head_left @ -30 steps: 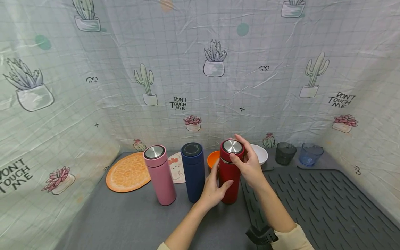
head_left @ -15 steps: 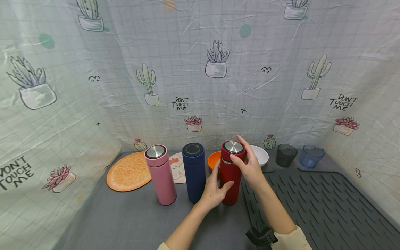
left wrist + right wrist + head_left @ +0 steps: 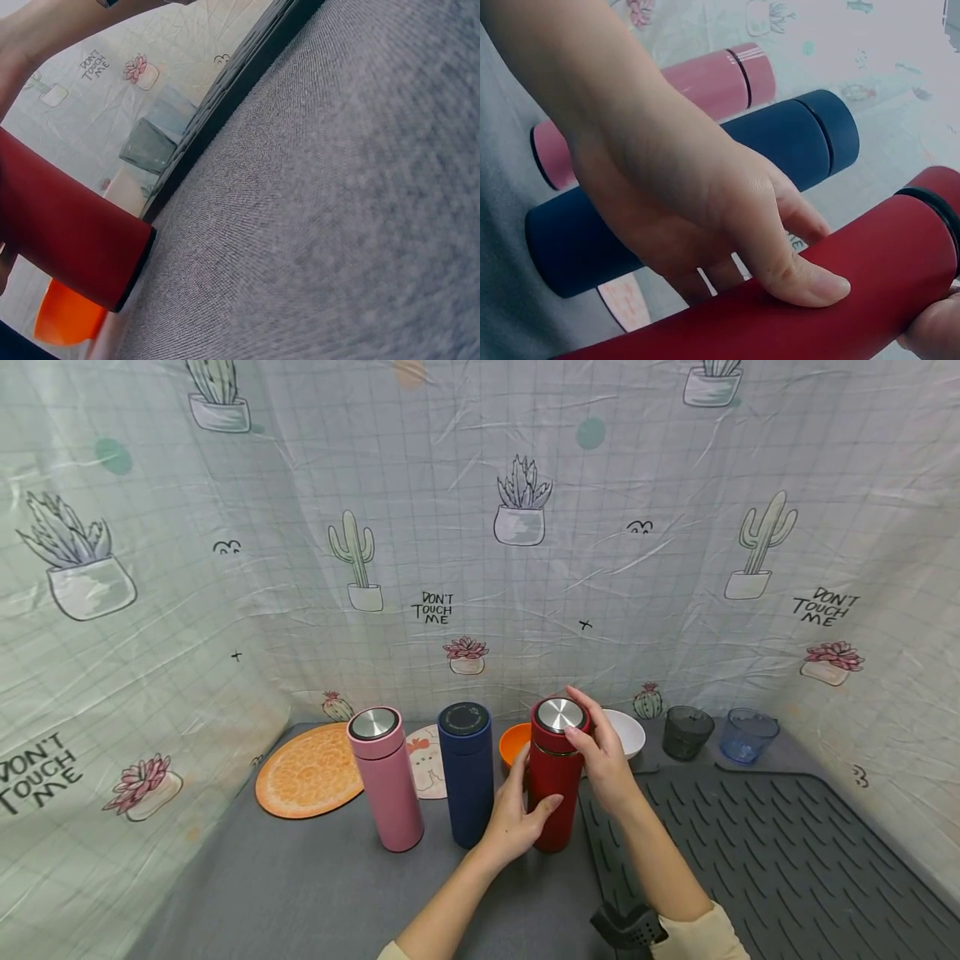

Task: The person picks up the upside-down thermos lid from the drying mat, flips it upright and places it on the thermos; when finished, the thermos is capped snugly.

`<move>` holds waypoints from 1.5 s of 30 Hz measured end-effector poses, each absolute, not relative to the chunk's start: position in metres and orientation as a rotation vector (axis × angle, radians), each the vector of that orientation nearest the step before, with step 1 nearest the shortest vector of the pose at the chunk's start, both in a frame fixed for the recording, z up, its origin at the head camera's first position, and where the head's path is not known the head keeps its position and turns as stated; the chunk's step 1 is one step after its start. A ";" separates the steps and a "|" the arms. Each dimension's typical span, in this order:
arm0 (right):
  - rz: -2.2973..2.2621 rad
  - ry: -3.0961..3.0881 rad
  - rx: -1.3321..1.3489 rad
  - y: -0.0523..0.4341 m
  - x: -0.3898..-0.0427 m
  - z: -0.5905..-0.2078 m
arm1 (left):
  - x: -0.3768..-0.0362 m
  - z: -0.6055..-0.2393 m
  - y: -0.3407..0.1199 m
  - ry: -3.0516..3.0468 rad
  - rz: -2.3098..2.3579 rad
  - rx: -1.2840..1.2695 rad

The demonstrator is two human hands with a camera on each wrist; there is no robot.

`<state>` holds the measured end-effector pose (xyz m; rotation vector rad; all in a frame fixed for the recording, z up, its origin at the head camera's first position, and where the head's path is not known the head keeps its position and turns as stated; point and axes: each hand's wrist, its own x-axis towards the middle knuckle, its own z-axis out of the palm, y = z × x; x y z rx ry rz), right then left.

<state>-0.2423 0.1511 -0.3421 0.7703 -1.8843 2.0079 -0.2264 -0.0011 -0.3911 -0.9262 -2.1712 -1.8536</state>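
Note:
A red flask (image 3: 553, 793) with a steel-topped lid (image 3: 558, 715) stands upright on the grey table, at the left edge of the ribbed mat. My left hand (image 3: 525, 810) grips its lower body, thumb across the front; the right wrist view shows that left hand (image 3: 675, 202) with its thumb pressed on the red flask (image 3: 817, 322). My right hand (image 3: 592, 735) curls round the lid from the right, thumb in front and fingers behind. In the left wrist view only the base of the red flask (image 3: 67, 225) shows.
A blue flask (image 3: 465, 777) and a pink flask (image 3: 386, 781) stand just left of the red one. Behind are an orange plate (image 3: 307, 772), an orange bowl (image 3: 512, 742), a white bowl (image 3: 628, 731), a dark cup (image 3: 686, 731) and a blue cup (image 3: 746, 733). The ribbed mat (image 3: 750, 860) fills the right.
My right hand has shifted a little round the lid, its thumb moving rightward across the front. The left hand and the red flask stay where they were.

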 end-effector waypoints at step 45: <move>2.142 -1.759 0.847 0.153 -0.244 -0.343 | -0.226 -0.392 -0.001 -2.197 -1.855 -0.906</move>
